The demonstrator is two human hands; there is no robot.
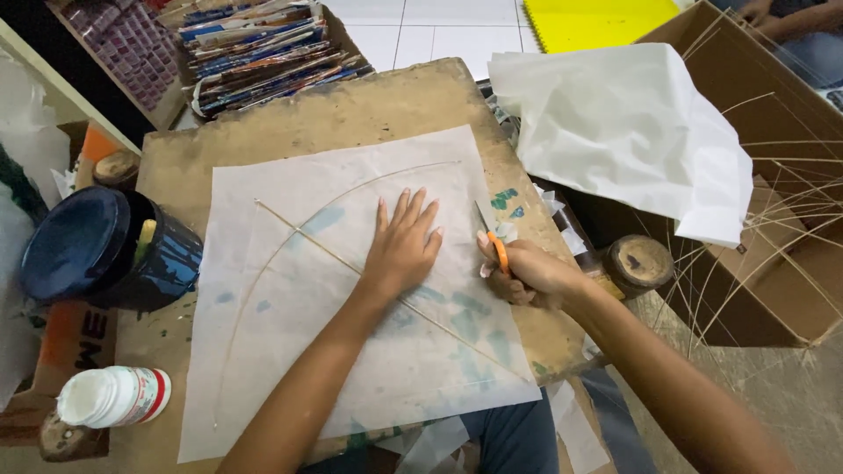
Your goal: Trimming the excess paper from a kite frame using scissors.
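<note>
A sheet of thin translucent paper [290, 351] lies flat on the worn wooden surface [351, 110], covering most of it, with a frame of thin sticks [334, 254] beneath or on it: one straight spine running diagonally and one bowed into an arc. The paper looks very light, limp and easy to tear or crease, so it is best pinned flat with a spread palm rather than pinched; the sticks look springy yet brittle, safest held near where they cross.

The left hand [402, 246] rests open, fingers spread, pressing the paper down over the spine. The right hand [527, 274] is closed around orange-handled scissors [492, 235], whose blades point away at the sheet's right edge. The two hands sit near each other but apart.

On the surface's left stand a dark blue paint tin [105, 250] with a stick in it and, nearer, a white bottle with a red band [114, 397] lying on its side. Blue-green smears stain the wood. To the right, a crumpled white sheet [623, 132] drapes over a cardboard box [773, 254] holding more thin sticks. Behind, stacked printed papers [263, 53] lie on a pale tiled floor [439, 26], with a yellow notebook [597, 22] beyond.
</note>
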